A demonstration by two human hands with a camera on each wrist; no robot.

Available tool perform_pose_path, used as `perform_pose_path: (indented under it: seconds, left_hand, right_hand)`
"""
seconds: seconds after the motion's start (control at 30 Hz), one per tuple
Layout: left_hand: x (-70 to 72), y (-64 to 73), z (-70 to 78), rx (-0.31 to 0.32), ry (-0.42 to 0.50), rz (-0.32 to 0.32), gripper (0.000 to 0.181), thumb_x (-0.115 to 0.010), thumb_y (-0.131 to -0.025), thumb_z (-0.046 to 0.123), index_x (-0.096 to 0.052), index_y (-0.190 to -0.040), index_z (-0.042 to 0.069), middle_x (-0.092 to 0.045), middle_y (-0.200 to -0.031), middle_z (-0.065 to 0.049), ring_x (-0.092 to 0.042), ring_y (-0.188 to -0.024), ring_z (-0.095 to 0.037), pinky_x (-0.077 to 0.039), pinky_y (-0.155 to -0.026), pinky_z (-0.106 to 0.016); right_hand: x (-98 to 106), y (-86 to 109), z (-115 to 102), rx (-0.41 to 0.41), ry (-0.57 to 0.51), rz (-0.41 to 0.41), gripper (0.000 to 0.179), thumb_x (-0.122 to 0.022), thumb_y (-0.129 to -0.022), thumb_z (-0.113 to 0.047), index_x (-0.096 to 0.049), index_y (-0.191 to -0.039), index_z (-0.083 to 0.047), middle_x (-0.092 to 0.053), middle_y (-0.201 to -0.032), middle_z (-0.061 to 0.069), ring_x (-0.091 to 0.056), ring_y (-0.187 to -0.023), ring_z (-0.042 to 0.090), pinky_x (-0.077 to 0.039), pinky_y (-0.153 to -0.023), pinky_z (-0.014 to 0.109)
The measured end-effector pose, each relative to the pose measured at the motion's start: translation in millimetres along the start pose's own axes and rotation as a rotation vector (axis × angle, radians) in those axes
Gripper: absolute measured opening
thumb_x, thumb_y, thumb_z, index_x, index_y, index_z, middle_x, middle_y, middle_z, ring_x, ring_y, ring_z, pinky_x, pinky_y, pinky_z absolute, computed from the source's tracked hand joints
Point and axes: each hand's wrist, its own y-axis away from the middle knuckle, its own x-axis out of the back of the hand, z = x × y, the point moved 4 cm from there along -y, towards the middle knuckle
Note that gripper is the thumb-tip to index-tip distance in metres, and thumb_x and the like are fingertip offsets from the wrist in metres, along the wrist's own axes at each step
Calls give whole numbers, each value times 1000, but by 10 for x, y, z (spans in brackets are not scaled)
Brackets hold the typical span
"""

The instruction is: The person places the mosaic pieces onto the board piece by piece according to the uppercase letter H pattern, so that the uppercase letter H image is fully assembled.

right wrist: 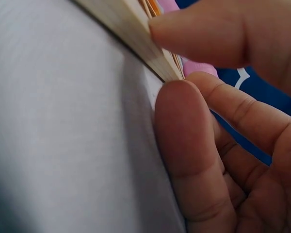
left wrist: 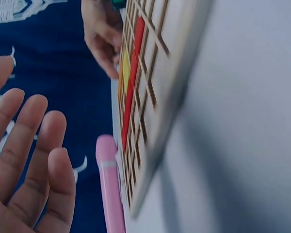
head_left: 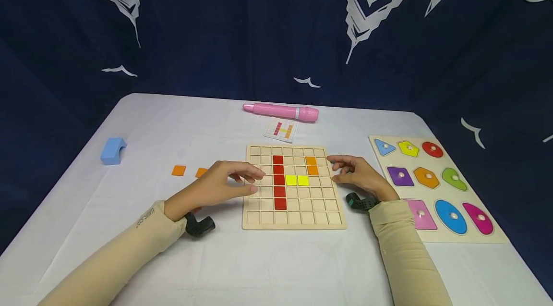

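A wooden grid board [head_left: 259, 219] lies flat on the white table. On it are a column of red square tiles [head_left: 278, 181], two yellow tiles [head_left: 297, 180] and two orange tiles [head_left: 312, 166]. My left hand [head_left: 220, 182] hovers at the board's left side, thumb and fingers apart; in the left wrist view its fingers [left wrist: 31, 145] are loosely extended and hold nothing. At the board's right edge, my right hand [head_left: 360, 176] touches the wood with its fingertips [right wrist: 182, 121]. Left of the board lie loose orange tiles [head_left: 178, 170], some partly hidden by my left hand.
Behind the board are a small pattern card [head_left: 281, 130] and a pink pen-shaped toy [head_left: 281, 111]. A blue arched block [head_left: 113, 151] stands at far left. A shape puzzle board [head_left: 471, 236] with knobbed pieces lies at right, beside my right forearm.
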Motion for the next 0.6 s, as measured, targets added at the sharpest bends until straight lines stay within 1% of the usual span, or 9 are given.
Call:
perform_pose_path:
  seconds: [0.1,0.2,0.33,0.43,0.6]
  left_hand:
    - [113,88,-62,30,0,35,33,-80,-98,13,-76,-129,3,-78,-125,-9,-71,-108,-20,-56,-93,-32]
    - [223,168,-131,63,-4,68,34,-80,-98,12,-76,-131,3,-78,-126,-8,-70,-108,-19,-55,-92,-30]
    - [369,269,-225,102,3,102,36,-79,-100,14,-74,-133,3,-77,-127,-7,-71,-110,-18,-55,-93,-28]
    - [496,332,-297,118,4,135,36,-78,-100,14,-73,-134,2,-77,-127,-8,-71,-110,-15,-54,-92,-27]
    - [736,421,-382,151,-14,222,35,-75,-103,15,-72,-135,2,-77,-127,-11,-70,-107,-9,-52,-91,-23]
  right_hand:
    - [5,3,12,17,10,1,62,-79,-90,-1,-57,-146,12,-64,-109,10,-53,-86,17,-46,-75,21]
    - [14,0,32,50,17,2,60,-80,-89,-4,-60,-143,11,-65,-105,6,-53,-85,15,-47,-74,21]
    - [11,2,22,42,13,2,60,-80,-90,-1,-58,-145,12,-65,-109,13,-53,-85,14,-47,-74,20]
    - [0,1,5,11,8,3,63,-79,-90,2,-55,-147,13,-64,-112,17,-53,-86,14,-46,-75,20]
    - [-1,2,5,-2,6,3,63,-79,-90,2,-55,-148,13,-63,-111,15,-53,-86,14,-46,-75,20]
